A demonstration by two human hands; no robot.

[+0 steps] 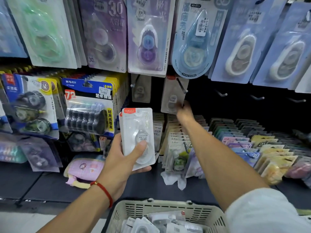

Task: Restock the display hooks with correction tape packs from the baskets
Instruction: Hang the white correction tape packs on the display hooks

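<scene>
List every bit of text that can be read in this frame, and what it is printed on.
"30": purple pack on the upper hooks.
"M&G", "72", "6": blue and yellow multipack.
"30": blue pack in the lower right rows.
Red logo and price sticker on the white pack held by the left hand: too blurred to read.

Left hand (122,158) grips a small stack of white carded correction tape packs (137,137), thumb across the front. Right hand (184,111) pinches a grey carded pack (173,96) hanging on a black metal hook (181,86). Beige slotted plastic basket (151,211) below holds more packs.
</scene>
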